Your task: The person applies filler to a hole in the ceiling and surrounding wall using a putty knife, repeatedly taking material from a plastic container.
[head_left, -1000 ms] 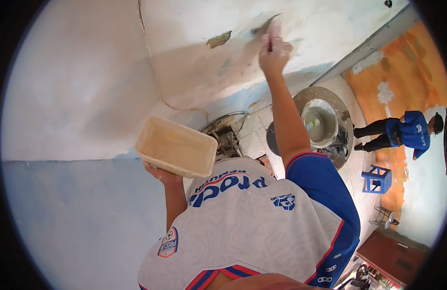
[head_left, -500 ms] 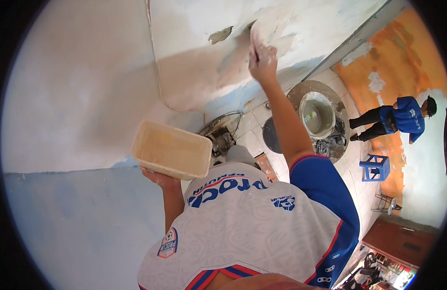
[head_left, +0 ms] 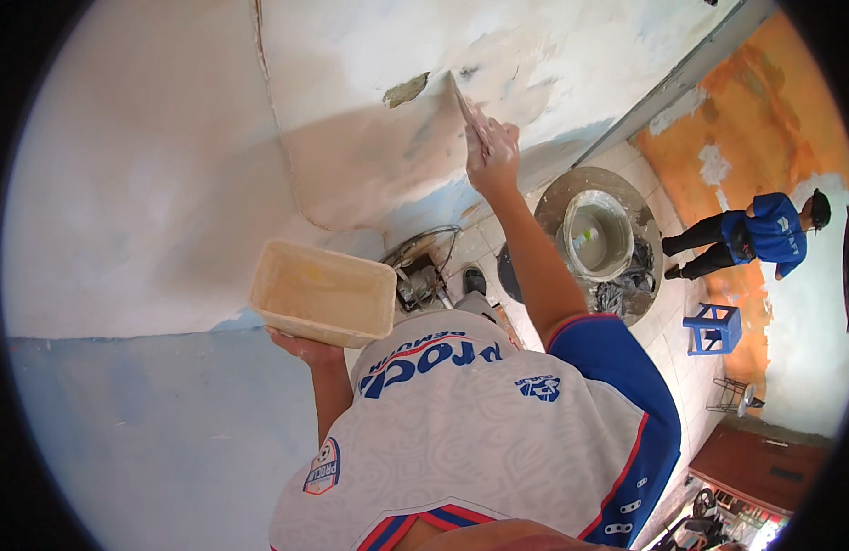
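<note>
My left hand (head_left: 305, 348) is closed on the underside of a cream rectangular plastic tub (head_left: 325, 323), held up in front of my chest; a thin pale residue coats its inside. My right hand (head_left: 494, 154), smeared with white, grips a thin putty scraper (head_left: 465, 105). Seen nearly edge-on, the blade has its tip at the wall (head_left: 369, 55), on a stretch of whitish filler. Just left of that tip is a chipped hole (head_left: 406, 90) showing grey beneath. Part of the scraper is hidden by my fingers.
A cable (head_left: 276, 119) runs along the wall. On the tiled floor, a round board carries a bucket (head_left: 597, 235) and crumpled black plastic (head_left: 636, 275). At right stand a person in a blue shirt (head_left: 775, 230), a blue stool (head_left: 714, 329) and a brown cabinet (head_left: 751, 464).
My right hand has moved slightly down and left, and the scraper has turned from broadside to nearly edge-on. The tub stays in my left hand, almost unmoved.
</note>
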Motion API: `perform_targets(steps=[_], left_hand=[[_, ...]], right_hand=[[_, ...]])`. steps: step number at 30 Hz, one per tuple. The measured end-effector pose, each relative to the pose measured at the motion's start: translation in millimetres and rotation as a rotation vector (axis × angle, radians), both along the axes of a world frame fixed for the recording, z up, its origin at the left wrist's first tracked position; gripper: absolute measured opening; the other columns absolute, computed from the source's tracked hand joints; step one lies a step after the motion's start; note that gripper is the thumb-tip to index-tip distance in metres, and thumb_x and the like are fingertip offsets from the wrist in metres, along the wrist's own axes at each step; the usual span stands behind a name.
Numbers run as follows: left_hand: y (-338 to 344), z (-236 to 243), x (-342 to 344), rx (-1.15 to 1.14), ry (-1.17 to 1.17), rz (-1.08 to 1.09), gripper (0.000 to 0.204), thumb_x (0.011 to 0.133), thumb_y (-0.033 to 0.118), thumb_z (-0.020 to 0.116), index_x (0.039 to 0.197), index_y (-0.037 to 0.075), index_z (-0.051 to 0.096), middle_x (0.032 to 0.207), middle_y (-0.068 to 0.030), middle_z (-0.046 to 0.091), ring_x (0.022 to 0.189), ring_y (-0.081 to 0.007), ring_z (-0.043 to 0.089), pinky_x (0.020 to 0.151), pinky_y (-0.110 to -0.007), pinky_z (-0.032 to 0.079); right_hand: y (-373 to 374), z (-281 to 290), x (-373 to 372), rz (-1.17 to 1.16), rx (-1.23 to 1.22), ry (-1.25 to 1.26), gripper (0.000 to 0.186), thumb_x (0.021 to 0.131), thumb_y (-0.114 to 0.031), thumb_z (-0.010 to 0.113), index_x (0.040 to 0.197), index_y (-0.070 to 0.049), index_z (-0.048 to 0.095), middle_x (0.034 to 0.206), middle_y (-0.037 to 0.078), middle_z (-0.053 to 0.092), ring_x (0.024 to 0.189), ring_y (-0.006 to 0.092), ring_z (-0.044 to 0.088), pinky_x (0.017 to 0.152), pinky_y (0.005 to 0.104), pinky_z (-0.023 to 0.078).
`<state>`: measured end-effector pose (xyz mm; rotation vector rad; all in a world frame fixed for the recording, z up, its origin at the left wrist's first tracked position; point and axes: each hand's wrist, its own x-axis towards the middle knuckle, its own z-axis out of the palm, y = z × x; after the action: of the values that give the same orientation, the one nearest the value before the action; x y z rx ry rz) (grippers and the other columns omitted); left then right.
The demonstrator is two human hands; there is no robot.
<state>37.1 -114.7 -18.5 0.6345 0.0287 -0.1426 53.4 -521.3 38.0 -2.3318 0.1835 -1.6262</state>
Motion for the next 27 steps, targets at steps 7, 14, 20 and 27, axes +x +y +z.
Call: perform_targets(steps=[7,14,20,27], left_hand=[[-27.5,4.7,1.8,-0.032,-0.004,-0.011,0.076,0.099,0.069,0.040,0.154,0.017,0.040,0.155,-0.0074,0.045,0.139,-0.0299,0.048,0.113,-0.048,0.046],[-31.4,-4.0,1.0,-0.026,0.008,-0.035,0.075,0.099,0.069,0.041,0.155,0.018,0.039,0.156,-0.0064,0.044,0.140,-0.0293,0.047,0.113,-0.048,0.045],[-14.9,-4.3,-8.4,0.009,0.049,0.010,0.074,0.100,0.068,0.040,0.155,0.018,0.039,0.156,-0.0051,0.044,0.140,-0.0296,0.047,0.114,-0.048,0.045],[-3.5,3.4,-10.5,-0.011,0.037,0.033,0.072,0.101,0.067,0.037,0.153,0.018,0.042,0.155,-0.0041,0.046,0.140,-0.0286,0.047,0.115,-0.047,0.043]], right_hand=[[-60.0,-19.2,8.3,-0.366,0.160,-0.065,0.037,0.097,-0.007,0.060,0.133,0.000,0.064,0.097,0.014,0.073,0.072,0.0254,0.064,0.079,0.0398,0.046],[0.3,-41.5,34.3,-0.135,0.103,-0.040,0.052,0.092,0.000,0.060,0.144,0.004,0.054,0.095,0.014,0.073,0.073,0.0261,0.060,0.084,0.0395,0.042],[-59.2,-31.8,24.2,-0.335,0.212,0.008,0.049,0.096,-0.006,0.059,0.144,0.004,0.053,0.106,0.017,0.074,0.075,0.0282,0.063,0.080,0.0419,0.040],[15.8,-37.4,13.1,0.001,0.066,0.026,0.041,0.097,-0.007,0.060,0.136,0.004,0.062,0.093,0.019,0.072,0.069,0.0309,0.058,0.081,0.0397,0.044]])
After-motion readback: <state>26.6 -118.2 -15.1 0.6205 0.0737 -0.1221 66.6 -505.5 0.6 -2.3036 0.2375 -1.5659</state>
